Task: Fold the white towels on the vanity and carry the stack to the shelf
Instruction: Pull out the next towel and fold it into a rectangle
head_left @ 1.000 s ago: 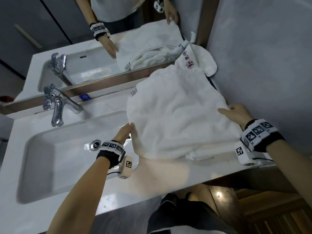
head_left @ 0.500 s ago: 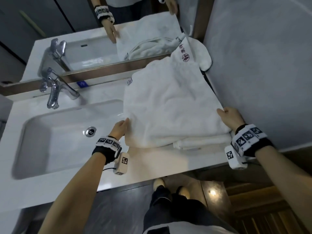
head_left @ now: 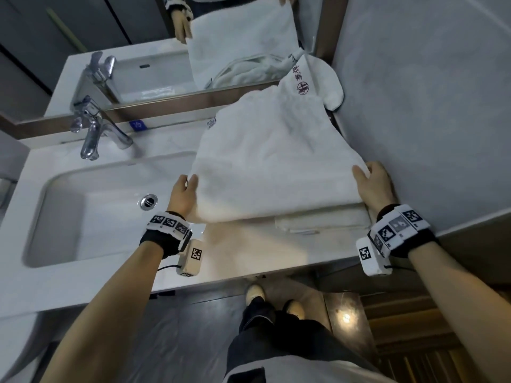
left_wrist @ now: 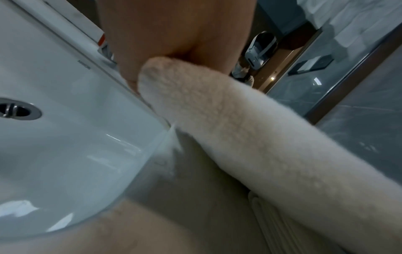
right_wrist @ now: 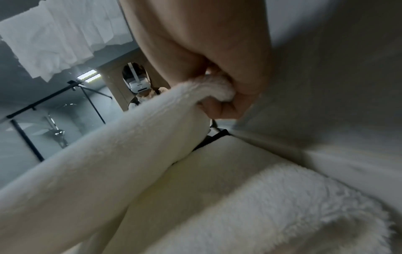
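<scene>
A large white towel (head_left: pixel 276 167) is spread over the right side of the vanity (head_left: pixel 249 252). My left hand (head_left: pixel 190 182) pinches its near left corner, seen close up as a thick fluffy towel edge (left_wrist: pixel 228 123) raised off the counter. At the near right corner my right hand (head_left: pixel 362 174) holds on, fingers (right_wrist: pixel 226 106) curled round the bunched cloth (right_wrist: pixel 213 89). Under the raised edge lies a folded white towel (head_left: pixel 323 221). Another white towel with a dark logo (head_left: pixel 309 81) leans in the back right corner.
The sink basin (head_left: pixel 96 211) with its drain (head_left: pixel 148 201) lies left of the towels, a chrome faucet (head_left: pixel 94 128) behind it. A mirror (head_left: pixel 138 37) runs along the back and a grey wall (head_left: pixel 428 106) stands close on the right. Floor and my feet (head_left: pixel 255 293) show below the counter edge.
Both hands keep their hold on the towel's near corners. The head view has tipped down and back, so more of the floor and my legs show.
</scene>
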{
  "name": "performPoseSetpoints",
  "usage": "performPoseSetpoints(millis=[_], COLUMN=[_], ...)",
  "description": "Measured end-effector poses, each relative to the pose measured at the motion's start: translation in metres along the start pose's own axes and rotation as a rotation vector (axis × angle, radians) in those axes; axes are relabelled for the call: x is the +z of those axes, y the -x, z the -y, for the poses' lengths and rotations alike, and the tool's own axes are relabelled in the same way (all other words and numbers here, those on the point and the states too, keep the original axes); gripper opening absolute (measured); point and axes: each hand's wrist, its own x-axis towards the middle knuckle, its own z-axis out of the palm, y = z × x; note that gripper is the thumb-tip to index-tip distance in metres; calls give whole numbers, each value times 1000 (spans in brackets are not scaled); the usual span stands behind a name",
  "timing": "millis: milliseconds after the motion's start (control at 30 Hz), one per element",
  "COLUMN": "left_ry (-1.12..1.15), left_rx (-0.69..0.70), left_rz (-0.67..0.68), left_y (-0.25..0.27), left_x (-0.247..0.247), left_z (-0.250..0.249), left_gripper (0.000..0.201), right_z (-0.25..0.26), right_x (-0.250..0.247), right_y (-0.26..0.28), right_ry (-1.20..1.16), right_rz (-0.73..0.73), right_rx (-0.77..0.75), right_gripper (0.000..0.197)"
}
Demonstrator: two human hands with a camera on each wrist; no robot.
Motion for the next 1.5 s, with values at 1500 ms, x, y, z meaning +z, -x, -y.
performPoseSetpoints(millis=[1500], left_ry=[312], left_rx=[129], left_rz=[-38], left_y=[-58], left_x=[-40], left_z=[-21], left_gripper=[17], right_z=[102], right_x=[14], right_y=[-59], right_ry=[-151], right_rz=[-204], right_rx=[-288], right_gripper=[29])
